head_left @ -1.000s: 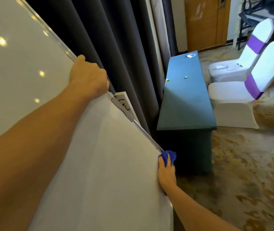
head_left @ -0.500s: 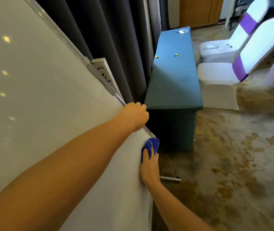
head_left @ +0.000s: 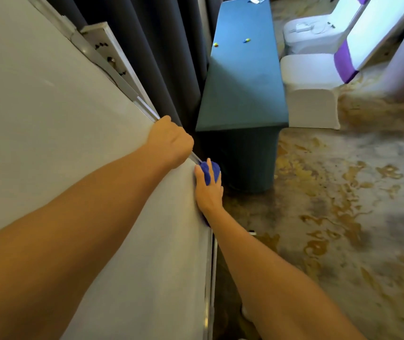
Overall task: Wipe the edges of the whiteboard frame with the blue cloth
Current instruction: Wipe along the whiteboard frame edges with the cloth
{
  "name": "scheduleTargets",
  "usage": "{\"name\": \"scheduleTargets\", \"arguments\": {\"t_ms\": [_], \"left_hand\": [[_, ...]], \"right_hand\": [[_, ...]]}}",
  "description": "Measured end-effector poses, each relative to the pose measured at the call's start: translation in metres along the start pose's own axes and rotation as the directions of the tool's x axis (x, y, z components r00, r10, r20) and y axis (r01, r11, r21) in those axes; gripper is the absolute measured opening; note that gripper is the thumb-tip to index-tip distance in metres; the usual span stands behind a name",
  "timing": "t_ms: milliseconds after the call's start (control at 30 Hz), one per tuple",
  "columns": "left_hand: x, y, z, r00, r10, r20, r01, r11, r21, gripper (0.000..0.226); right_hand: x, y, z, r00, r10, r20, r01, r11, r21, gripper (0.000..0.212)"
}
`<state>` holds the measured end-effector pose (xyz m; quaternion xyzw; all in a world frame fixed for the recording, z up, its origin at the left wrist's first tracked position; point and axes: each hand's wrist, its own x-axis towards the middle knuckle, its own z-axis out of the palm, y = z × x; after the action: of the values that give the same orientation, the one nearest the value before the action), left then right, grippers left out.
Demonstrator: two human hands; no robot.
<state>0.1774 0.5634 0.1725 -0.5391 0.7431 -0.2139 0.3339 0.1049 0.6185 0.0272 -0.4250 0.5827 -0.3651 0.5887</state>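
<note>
A large whiteboard fills the left of the view, with a thin silver frame along its tilted edge. My left hand grips that frame edge just above the board's corner. Right below it, my right hand presses the blue cloth against the frame at the corner, fingers spread over the cloth. A bit of the cloth also shows under my right wrist. The silver frame runs on down the right side of the board.
Dark curtains hang behind the board. A long teal-covered table stands close to the corner, with small objects on it. White covered chairs with purple bands stand to the right. Patterned carpet spreads beyond.
My left hand has slid down the frame edge from high up to just above the corner. My right hand with the cloth has stayed at the corner. My view has tilted downward.
</note>
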Motion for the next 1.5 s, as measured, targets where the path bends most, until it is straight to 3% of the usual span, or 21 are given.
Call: {"name": "scheduleTargets", "arguments": {"t_ms": [67,200,300,367,500,700,767,833,967,1067,1167,1267,1300,1367,1500], "left_hand": [[0.001,0.0,0.0,1.0,-0.003,0.011,0.003,1.0,-0.005,0.018],[-0.002,-0.001,0.003,1.0,0.003,-0.024,-0.003,1.0,-0.004,0.035],[-0.007,0.002,0.006,0.999,0.011,-0.047,-0.011,1.0,-0.006,0.042],[-0.009,0.004,0.006,0.999,0.01,-0.042,-0.011,1.0,-0.006,0.039],[-0.01,0.006,0.005,1.0,0.003,0.01,-0.003,1.0,-0.004,0.021],[0.001,0.007,-0.001,0.998,-0.009,0.064,0.008,1.0,0.023,0.008],[0.001,0.007,-0.003,0.997,0.002,0.075,-0.003,1.0,0.01,0.006],[0.001,0.007,-0.005,0.996,0.009,0.086,-0.008,1.0,-0.007,0.009],[0.001,0.005,-0.01,0.999,-0.028,0.018,0.03,0.996,-0.079,0.017],[0.003,0.006,-0.018,0.997,-0.076,0.021,0.078,0.991,-0.105,0.02],[0.005,-0.005,-0.029,0.977,-0.212,0.033,0.213,0.976,-0.051,0.017],[-0.009,-0.018,-0.047,0.896,-0.434,-0.089,0.417,0.894,-0.164,0.021],[-0.017,-0.017,-0.053,0.848,-0.514,-0.126,0.484,0.85,-0.21,0.021],[-0.039,-0.002,-0.063,0.687,-0.708,-0.163,0.659,0.702,-0.272,0.023],[-0.093,0.077,-0.058,0.223,-0.975,0.006,0.924,0.209,-0.32,0.039]], "right_hand": [[0.001,0.005,0.0,1.0,-0.018,0.023,0.017,0.999,0.034,0.071],[-0.068,0.048,0.004,0.995,-0.001,0.096,-0.001,1.0,0.023,0.095],[-0.139,0.093,0.005,0.982,-0.15,0.116,0.152,0.988,-0.006,0.084],[-0.154,0.102,0.006,0.983,-0.15,0.103,0.153,0.988,-0.02,0.079],[-0.095,0.053,0.005,0.992,-0.065,0.108,0.068,0.997,-0.023,0.067],[-0.017,0.022,0.0,0.99,-0.035,0.134,0.042,0.998,-0.05,0.08],[-0.029,0.027,-0.004,0.983,-0.099,0.155,0.112,0.991,-0.073,0.085],[-0.041,0.031,-0.01,0.946,-0.246,0.211,0.271,0.958,-0.098,0.082],[-0.044,0.031,-0.023,0.773,-0.477,0.419,0.585,0.792,-0.177,0.087],[-0.026,0.018,-0.027,0.606,-0.553,0.572,0.749,0.638,-0.178,0.089],[0.006,-0.005,-0.027,0.342,-0.643,0.686,0.916,0.391,-0.09,0.082],[0.042,-0.034,-0.027,0.1,-0.585,0.804,0.985,0.171,0.002,0.075],[0.052,-0.041,-0.027,0.024,-0.559,0.829,0.995,0.091,0.033,0.073],[0.068,-0.06,-0.026,-0.148,-0.503,0.851,0.989,-0.095,0.116,0.07],[0.074,-0.099,-0.014,-0.434,-0.415,0.8,0.882,-0.377,0.283,0.08]]}}
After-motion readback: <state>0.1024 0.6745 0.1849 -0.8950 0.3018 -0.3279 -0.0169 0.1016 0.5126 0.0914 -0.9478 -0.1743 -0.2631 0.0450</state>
